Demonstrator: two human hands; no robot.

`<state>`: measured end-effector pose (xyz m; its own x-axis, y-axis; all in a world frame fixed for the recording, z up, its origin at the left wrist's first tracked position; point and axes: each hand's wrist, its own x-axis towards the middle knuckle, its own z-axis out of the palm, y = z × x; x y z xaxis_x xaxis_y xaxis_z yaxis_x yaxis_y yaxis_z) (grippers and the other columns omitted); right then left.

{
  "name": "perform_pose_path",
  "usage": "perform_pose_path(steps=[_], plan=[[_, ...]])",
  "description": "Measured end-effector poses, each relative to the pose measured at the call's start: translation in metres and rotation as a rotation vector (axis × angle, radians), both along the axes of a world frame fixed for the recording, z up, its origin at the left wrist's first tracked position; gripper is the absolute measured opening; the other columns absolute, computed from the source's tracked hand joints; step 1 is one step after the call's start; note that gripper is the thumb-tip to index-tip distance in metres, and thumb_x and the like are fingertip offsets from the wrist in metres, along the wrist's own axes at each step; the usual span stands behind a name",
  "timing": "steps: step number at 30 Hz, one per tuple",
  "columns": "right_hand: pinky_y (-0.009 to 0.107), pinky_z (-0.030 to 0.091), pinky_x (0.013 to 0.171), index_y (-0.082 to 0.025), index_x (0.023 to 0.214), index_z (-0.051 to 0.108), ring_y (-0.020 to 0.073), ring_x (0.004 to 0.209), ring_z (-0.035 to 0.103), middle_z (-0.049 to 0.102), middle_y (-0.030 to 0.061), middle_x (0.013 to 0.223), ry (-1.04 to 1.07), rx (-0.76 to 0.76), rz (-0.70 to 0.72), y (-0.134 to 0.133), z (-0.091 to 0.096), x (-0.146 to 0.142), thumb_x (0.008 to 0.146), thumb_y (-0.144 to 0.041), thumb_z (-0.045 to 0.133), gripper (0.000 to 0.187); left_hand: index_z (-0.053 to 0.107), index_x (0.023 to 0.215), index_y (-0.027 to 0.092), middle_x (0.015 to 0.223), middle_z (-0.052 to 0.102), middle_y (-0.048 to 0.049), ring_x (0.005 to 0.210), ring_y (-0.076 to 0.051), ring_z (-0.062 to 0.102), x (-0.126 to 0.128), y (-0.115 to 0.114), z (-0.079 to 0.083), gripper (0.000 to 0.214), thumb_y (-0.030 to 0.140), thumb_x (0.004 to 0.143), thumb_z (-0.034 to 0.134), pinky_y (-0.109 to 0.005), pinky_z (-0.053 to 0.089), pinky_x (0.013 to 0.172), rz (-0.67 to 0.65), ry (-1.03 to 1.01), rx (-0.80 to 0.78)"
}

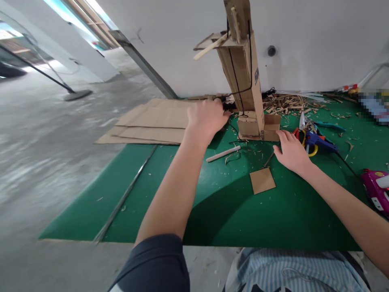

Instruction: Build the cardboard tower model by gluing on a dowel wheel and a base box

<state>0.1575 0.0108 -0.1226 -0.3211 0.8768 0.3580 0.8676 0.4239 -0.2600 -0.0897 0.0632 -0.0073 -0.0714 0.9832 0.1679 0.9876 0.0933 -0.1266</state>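
Two hands [207, 119] [291, 153] beside cardboard tower [240, 69]

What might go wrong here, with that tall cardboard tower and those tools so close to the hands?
The tall cardboard tower stands on a small base and looks top-heavy, so a bump from the left hand, closed on a dark cable beside it, might topple it. The right hand rests near a blue glue gun; if the gun is hot, brushing it could burn fingers.
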Motion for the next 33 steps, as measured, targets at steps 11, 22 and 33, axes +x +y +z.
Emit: perform_pose_path(steps=[11, 22, 33], plan=[[0.050, 0.052, 0.101, -0.006, 0.142, 0.045, 0.0360, 0.130, 0.056, 0.055, 0.0241, 0.143, 0.075, -0.081, 0.029, -0.003, -0.004, 0.002, 0.094, -0.025, 0.044, 0.053, 0.067, 0.098, 0.012, 0.079, 0.076, -0.0150, 0.069, -0.022, 0.074, -0.040, 0.037, -0.033, 0.043, 0.053, 0.091, 0.057, -0.028, 0.057, 0.062, 0.196, -0.634, -0.444], [0.049, 0.052, 0.100, -0.006, 0.130, 0.058, 0.0350, 0.124, 0.057, 0.058, 0.0231, 0.138, 0.032, -0.094, 0.013, -0.004, -0.004, 0.006, 0.095, -0.024, 0.043, 0.042, 0.050, 0.145, 0.014, 0.108, 0.077, -0.0180, 0.077, -0.026, 0.075, -0.056, 0.007, 0.006, 0.077, 0.060, 0.085, 0.062, -0.034, 0.059, 0.069, -0.118, -0.800, -0.712], [0.041, 0.050, 0.096, -0.005, 0.110, 0.069, 0.0309, 0.114, 0.059, 0.065, 0.0205, 0.124, -0.112, -0.032, -0.004, -0.007, 0.000, 0.005, 0.096, -0.022, 0.047, 0.031, 0.069, 0.111, 0.016, 0.117, 0.074, -0.0111, 0.066, -0.015, 0.069, -0.005, -0.025, 0.042, 0.043, 0.050, 0.094, 0.049, -0.024, 0.051, 0.056, -0.377, -0.585, -0.791]])
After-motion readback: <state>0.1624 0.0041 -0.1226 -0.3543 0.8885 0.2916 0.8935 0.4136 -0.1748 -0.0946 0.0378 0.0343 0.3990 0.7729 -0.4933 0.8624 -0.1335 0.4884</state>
